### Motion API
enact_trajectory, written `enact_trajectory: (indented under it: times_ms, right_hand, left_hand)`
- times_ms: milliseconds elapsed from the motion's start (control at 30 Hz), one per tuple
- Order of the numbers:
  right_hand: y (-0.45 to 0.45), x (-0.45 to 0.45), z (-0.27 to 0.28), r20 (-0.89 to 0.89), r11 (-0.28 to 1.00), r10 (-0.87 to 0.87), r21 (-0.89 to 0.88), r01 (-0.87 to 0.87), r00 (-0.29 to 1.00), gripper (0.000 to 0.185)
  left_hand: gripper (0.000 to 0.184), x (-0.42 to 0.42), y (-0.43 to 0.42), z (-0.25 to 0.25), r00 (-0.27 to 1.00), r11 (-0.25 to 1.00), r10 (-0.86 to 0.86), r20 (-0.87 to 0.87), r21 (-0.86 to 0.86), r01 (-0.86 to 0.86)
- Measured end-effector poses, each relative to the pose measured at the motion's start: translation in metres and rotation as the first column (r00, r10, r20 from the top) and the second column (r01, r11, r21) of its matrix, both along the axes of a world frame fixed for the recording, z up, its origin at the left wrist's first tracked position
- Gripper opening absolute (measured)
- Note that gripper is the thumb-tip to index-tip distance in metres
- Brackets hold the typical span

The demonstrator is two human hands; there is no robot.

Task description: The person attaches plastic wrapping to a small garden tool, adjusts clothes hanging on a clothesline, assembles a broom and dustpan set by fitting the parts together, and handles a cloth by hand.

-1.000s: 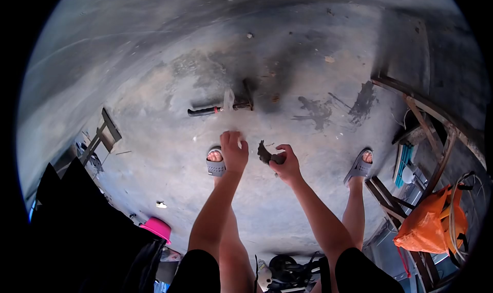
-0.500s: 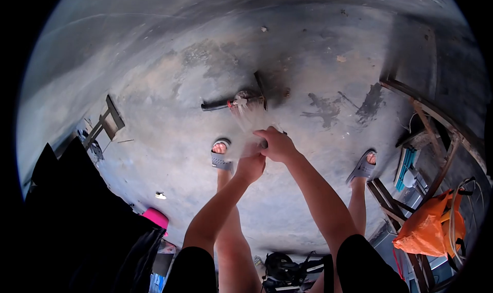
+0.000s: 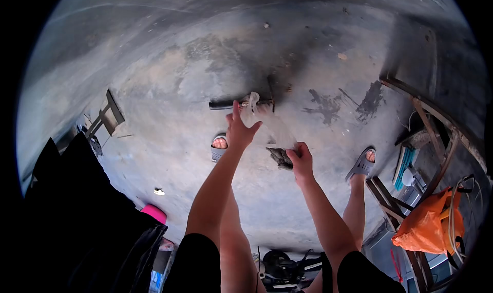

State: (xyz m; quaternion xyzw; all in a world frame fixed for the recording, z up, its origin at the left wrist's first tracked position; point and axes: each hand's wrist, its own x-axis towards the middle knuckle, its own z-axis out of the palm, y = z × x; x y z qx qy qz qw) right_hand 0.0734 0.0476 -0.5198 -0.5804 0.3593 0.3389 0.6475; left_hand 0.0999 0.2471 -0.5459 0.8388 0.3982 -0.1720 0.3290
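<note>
A translucent plastic bag [image 3: 277,128] stretches from near a black-handled tool on the floor to my right hand [image 3: 302,160], whose fingers pinch its lower end. My left hand [image 3: 240,129] is raised beside the bag with thumb and fingers apart, below the tool's black handle [image 3: 221,105]. Just left of my right hand's fingers is a dark, rough piece [image 3: 280,158]; whether the hand holds it too is unclear. The bag partly covers the tool's metal end.
Wooden frames [image 3: 441,118] and an orange bag [image 3: 429,223] stand on the right. A small wooden frame [image 3: 110,115] lies to the left, a pink container [image 3: 154,213] lower left. My sandalled feet are on either side; black equipment [image 3: 280,267] is at the bottom.
My hands came together, then moved apart. The plastic bag is now spread out toward my right hand, and my left hand has opened and moved up. The dark piece shows again.
</note>
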Motion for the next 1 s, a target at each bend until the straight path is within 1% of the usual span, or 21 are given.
enact_trajectory:
  times_ms: [67, 100, 167, 200, 233, 267, 300, 333, 367, 433, 467, 500, 533, 567, 600, 633, 700, 733, 833, 933, 1000]
  right_hand:
    - [-0.018, -0.007, -0.01, -0.049, 0.971, 0.198, -0.127, -0.203, 0.979, 0.031]
    - [-0.024, -0.009, -0.011, -0.05, 0.971, 0.193, -0.133, -0.199, 0.98, 0.031]
    - [-0.035, -0.012, -0.014, 0.124, 0.749, 0.473, -0.578, -0.324, 0.872, 0.043]
    - [-0.044, -0.008, -0.011, -0.01, 0.617, 0.611, -0.622, -0.483, 0.792, 0.063]
    - [-0.053, -0.008, -0.017, -0.01, 0.618, 0.607, -0.622, -0.481, 0.794, 0.063]
    - [-0.06, -0.008, -0.024, -0.194, 0.513, 0.7, -0.532, -0.673, 0.687, 0.073]
    - [-0.058, -0.004, -0.027, -0.354, 0.394, 0.767, -0.399, -0.828, 0.535, 0.084]
    - [-0.052, 0.0, -0.032, -0.414, 0.299, 0.801, -0.349, -0.888, 0.433, 0.103]
    - [-0.044, 0.001, -0.035, -0.426, 0.276, 0.798, -0.369, -0.887, 0.426, 0.111]
    - [-0.023, 0.018, -0.041, -0.127, 0.4, 0.858, -0.444, -0.802, 0.498, 0.118]
    - [-0.007, 0.022, -0.039, 0.019, 0.543, 0.797, -0.459, -0.703, 0.603, 0.099]
    - [0.003, 0.026, -0.041, 0.02, 0.547, 0.795, -0.455, -0.703, 0.606, 0.099]
    - [0.011, 0.032, -0.044, 0.197, 0.61, 0.771, -0.499, -0.616, 0.605, 0.081]
    - [0.02, 0.036, -0.045, 0.367, 0.675, 0.729, -0.521, -0.522, 0.577, 0.063]
    - [0.031, 0.041, -0.038, 0.475, 0.802, 0.564, -0.51, -0.31, 0.676, 0.028]
    - [0.032, 0.046, -0.029, 0.479, 0.804, 0.562, -0.507, -0.309, 0.675, 0.028]
    - [0.03, 0.056, -0.011, 0.226, 0.967, 0.227, -0.165, -0.193, 0.947, 0.021]
    - [0.027, 0.056, -0.004, 0.314, 0.953, 0.253, -0.242, -0.18, 0.915, 0.017]
    - [0.017, 0.054, 0.024, 0.336, 0.967, 0.222, -0.198, -0.162, 0.915, 0.02]
    - [0.011, 0.054, 0.055, 0.318, 0.946, 0.299, -0.219, -0.237, 0.9, 0.024]
    - [0.0, 0.044, 0.057, 0.303, 0.923, 0.37, -0.23, -0.309, 0.878, 0.024]
  left_hand:
    - [0.051, 0.006, -0.002, -0.021, 0.965, 0.941, -0.263, -0.005, 0.22, 0.258]
    - [0.048, 0.006, -0.002, -0.036, 0.938, 0.895, -0.346, -0.017, 0.293, 0.336]
    - [0.026, -0.011, 0.012, -0.08, 0.927, 0.914, -0.332, 0.174, 0.302, 0.27]
    - [0.02, -0.011, 0.017, -0.08, 0.964, 0.972, -0.172, 0.205, 0.194, 0.132]
    - [0.019, -0.004, 0.019, -0.071, 0.976, 0.996, -0.007, 0.218, 0.084, -0.012]
    - [0.02, -0.005, 0.018, -0.057, 0.96, 0.985, 0.169, 0.225, -0.082, -0.154]
    - [0.02, -0.014, 0.017, -0.053, 0.96, 0.986, 0.163, 0.225, -0.08, -0.149]
    - [0.019, -0.023, 0.018, -0.049, 0.942, 0.969, 0.231, 0.242, -0.149, -0.199]
    - [0.019, -0.031, 0.018, -0.046, 0.92, 0.945, 0.298, 0.253, -0.217, -0.246]
    - [0.017, -0.038, 0.01, -0.04, 0.899, 0.939, 0.312, 0.308, -0.244, -0.243]
    - [0.019, -0.039, 0.008, -0.034, 0.874, 0.913, 0.368, 0.318, -0.302, -0.275]
    - [0.021, -0.038, 0.005, -0.028, 0.846, 0.882, 0.424, 0.323, -0.358, -0.306]
    - [0.021, -0.035, 0.003, -0.022, 0.846, 0.884, 0.422, 0.325, -0.355, -0.304]
    - [0.023, -0.03, 0.001, -0.017, 0.785, 0.842, 0.508, 0.354, -0.395, -0.367]
    - [0.026, -0.025, 0.001, -0.01, 0.713, 0.793, 0.59, 0.379, -0.436, -0.424]
    - [0.026, -0.017, 0.001, 0.002, 0.712, 0.795, 0.588, 0.383, -0.434, -0.424]
    - [0.034, -0.003, 0.004, 0.026, 0.715, 0.803, 0.596, 0.365, -0.275, -0.529]
    - [0.034, 0.001, 0.005, 0.034, 0.713, 0.803, 0.596, 0.369, -0.276, -0.528]
    - [0.036, 0.012, 0.006, 0.065, 0.675, 0.792, 0.61, 0.414, -0.28, -0.543]
    - [0.035, 0.009, -0.001, 0.091, 0.742, 0.832, 0.554, 0.378, -0.234, -0.502]
    - [0.023, -0.005, -0.006, 0.098, 0.84, 0.877, 0.47, 0.269, -0.246, -0.412]
